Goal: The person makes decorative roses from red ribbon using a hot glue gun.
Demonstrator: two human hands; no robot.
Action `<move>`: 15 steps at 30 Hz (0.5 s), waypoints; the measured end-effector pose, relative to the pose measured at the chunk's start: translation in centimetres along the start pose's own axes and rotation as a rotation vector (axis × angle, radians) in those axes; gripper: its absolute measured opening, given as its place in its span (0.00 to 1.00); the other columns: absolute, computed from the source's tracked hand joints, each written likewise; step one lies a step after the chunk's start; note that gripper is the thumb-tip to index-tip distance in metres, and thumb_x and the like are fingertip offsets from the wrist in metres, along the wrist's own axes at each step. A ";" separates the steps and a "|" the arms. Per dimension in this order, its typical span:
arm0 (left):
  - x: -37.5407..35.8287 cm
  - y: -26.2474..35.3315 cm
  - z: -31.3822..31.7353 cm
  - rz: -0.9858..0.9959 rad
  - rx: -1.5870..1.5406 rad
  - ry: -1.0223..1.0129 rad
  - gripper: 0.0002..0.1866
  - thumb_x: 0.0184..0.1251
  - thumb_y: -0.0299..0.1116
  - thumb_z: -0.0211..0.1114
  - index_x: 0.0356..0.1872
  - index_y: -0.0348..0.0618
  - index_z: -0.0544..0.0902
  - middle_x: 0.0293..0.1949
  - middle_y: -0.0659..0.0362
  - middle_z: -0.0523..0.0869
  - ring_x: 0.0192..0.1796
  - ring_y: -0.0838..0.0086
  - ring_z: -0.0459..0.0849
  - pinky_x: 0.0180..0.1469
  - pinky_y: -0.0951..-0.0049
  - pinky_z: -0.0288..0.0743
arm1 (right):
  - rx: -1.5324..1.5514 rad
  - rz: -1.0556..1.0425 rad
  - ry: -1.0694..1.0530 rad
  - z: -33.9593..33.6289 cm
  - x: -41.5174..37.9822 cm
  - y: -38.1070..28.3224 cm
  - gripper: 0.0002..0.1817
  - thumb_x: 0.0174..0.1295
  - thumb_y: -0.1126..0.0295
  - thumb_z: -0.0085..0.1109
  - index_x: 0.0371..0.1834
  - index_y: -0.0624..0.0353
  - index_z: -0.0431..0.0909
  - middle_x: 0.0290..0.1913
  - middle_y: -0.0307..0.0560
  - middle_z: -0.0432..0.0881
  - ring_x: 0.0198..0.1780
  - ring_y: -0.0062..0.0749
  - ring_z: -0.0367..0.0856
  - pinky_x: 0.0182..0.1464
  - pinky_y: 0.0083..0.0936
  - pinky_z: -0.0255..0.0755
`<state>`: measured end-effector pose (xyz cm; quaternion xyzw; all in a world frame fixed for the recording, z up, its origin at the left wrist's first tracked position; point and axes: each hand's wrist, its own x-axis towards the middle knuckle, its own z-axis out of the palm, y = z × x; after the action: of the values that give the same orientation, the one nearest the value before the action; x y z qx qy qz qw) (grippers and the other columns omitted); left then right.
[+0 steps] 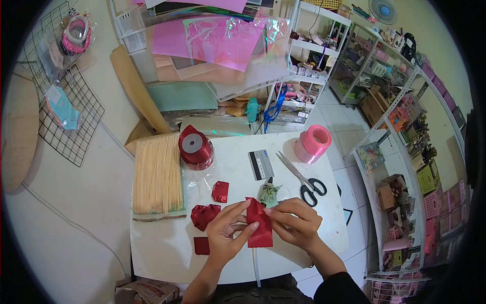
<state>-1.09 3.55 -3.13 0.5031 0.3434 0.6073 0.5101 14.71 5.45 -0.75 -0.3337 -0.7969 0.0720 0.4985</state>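
A red ribbon piece point(260, 223) is pinched between the left hand point(229, 234) and right hand point(296, 223), fold unfinished. Three folded pieces point(205, 215) lie finished left of the left hand; the ribbon roll point(194, 147) remains beyond.

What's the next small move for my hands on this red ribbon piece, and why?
Probably fold the red ribbon piece over into a petal. Both the left hand and the right hand pinch it flat above the white table, while the folded red pieces beside them are already shaped. The scissors lie apart, so no cutting seems due.
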 end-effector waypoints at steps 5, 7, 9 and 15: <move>-0.1 0.4 0.1 0.005 0.049 -0.006 0.25 0.42 0.12 0.63 0.48 0.30 0.72 0.44 0.55 0.72 0.31 0.83 0.76 0.27 0.90 0.67 | -0.104 -0.153 -0.022 -0.3 0.2 0.0 0.19 0.31 0.82 0.62 0.33 0.63 0.78 0.27 0.43 0.76 0.27 0.32 0.75 0.27 0.20 0.71; -0.2 0.4 0.0 0.016 0.060 -0.014 0.24 0.43 0.12 0.62 0.47 0.31 0.73 0.44 0.53 0.73 0.32 0.82 0.76 0.31 0.87 0.72 | -0.139 -0.183 -0.038 -0.4 0.3 -0.2 0.19 0.31 0.81 0.62 0.34 0.64 0.77 0.28 0.44 0.76 0.28 0.32 0.75 0.27 0.21 0.71; -0.2 0.4 0.0 0.027 0.071 -0.024 0.23 0.44 0.13 0.62 0.46 0.32 0.74 0.45 0.51 0.73 0.34 0.81 0.77 0.36 0.84 0.76 | -0.185 -0.201 -0.052 -0.4 0.4 -0.4 0.19 0.29 0.83 0.61 0.31 0.60 0.79 0.25 0.42 0.75 0.25 0.29 0.74 0.26 0.18 0.71; -0.2 0.7 0.0 0.074 0.113 -0.021 0.22 0.43 0.13 0.63 0.45 0.32 0.74 0.44 0.51 0.75 0.32 0.81 0.76 0.35 0.84 0.76 | -0.093 -0.238 -0.121 -1.1 0.8 -0.6 0.18 0.32 0.82 0.62 0.33 0.69 0.75 0.29 0.48 0.76 0.29 0.35 0.75 0.30 0.23 0.73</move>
<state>-1.24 3.22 -2.49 0.5500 0.3529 0.6000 0.4614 15.16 5.27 0.66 -0.2545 -0.8619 -0.0045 0.4386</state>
